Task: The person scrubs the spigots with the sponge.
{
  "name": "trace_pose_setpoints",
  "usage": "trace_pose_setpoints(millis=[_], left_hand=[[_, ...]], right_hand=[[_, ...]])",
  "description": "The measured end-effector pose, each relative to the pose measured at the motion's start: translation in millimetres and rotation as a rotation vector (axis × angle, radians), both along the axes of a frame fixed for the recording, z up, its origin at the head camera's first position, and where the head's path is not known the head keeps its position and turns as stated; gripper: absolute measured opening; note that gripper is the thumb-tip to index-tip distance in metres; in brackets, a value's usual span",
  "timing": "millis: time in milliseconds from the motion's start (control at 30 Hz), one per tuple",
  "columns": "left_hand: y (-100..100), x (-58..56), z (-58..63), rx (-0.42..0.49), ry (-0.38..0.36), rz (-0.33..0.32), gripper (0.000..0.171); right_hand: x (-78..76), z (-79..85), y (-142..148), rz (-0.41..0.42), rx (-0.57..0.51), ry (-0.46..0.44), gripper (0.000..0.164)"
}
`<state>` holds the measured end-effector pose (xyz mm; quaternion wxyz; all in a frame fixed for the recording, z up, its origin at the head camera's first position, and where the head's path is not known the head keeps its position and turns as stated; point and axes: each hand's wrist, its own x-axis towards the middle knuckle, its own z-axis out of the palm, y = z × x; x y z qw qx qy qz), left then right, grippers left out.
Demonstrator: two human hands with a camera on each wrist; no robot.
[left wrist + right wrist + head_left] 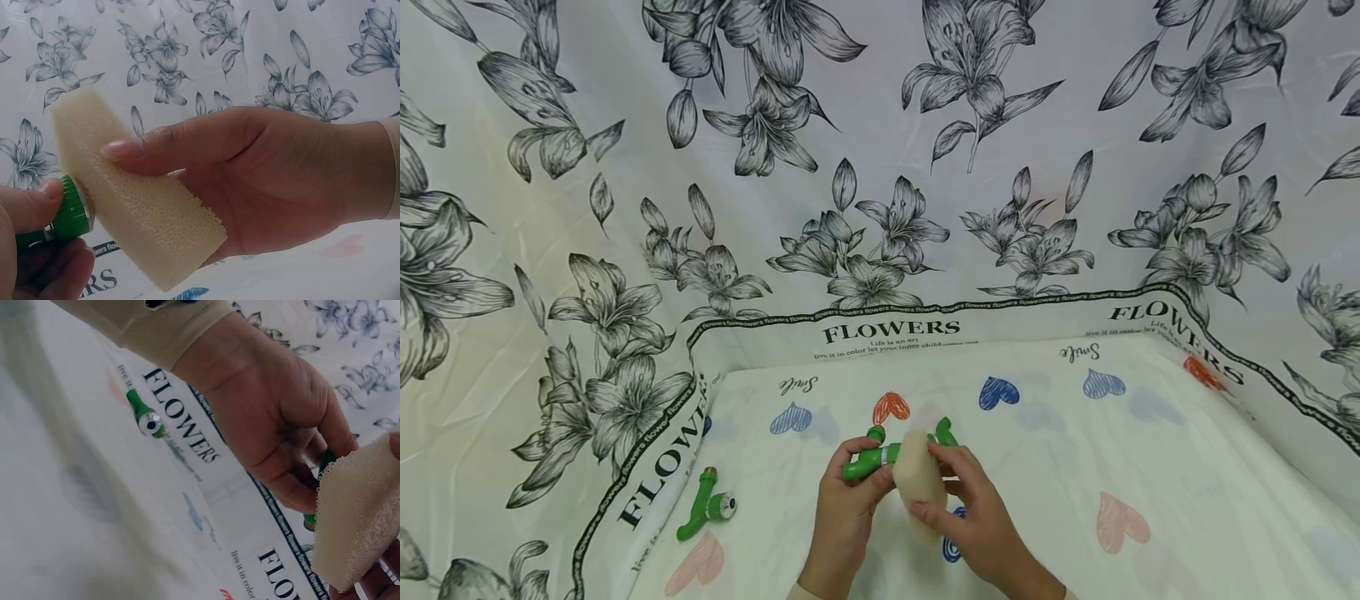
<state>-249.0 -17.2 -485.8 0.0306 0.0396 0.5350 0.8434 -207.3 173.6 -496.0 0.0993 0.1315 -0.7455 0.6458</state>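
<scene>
Left hand point(848, 502) grips glossy green tap point(861, 469), right hand point(979, 515) pinches cream foam sponge point(919, 468) against it, wiping apparently midway; second green tap point(701, 507) lies near worktop point(1037, 487)'s left edge, seemingly pending.

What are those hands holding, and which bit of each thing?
The left hand grips a green tap near one end; the right hand holds a pale sponge by the side nearest it.

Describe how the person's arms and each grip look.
Left grip and right grip are bare hands, no gloves or rings visible. The left sleeve and right sleeve are plain cream; something dark at the left one is too cropped to identify.
</scene>
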Motion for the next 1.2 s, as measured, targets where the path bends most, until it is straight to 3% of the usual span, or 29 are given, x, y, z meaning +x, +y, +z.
trace_pose_setpoints(millis=[267, 800, 1033, 1200], left_hand=[[-1, 0.9, 0.0, -0.013, -0.006, -0.001, 0.048], [1, 7.8, 5.1, -0.016, -0.020, -0.070, 0.051], [-2, 7.2, 2.2, -0.033, 0.007, -0.037, 0.053], [-7, 3.4, -2.6, -0.015, 0.035, 0.011, 0.055]], right_hand=[[-2.5, -0.5, 2, -0.002, 0.033, 0.052, 0.067], [-17.7, -6.7, 11, -0.086, -0.040, -0.028, 0.059], [-12.9, -6.5, 4, -0.049, -0.061, -0.087, 0.060], [-5.6, -5.7, -3, 0.016, -0.045, -0.073, 0.063]])
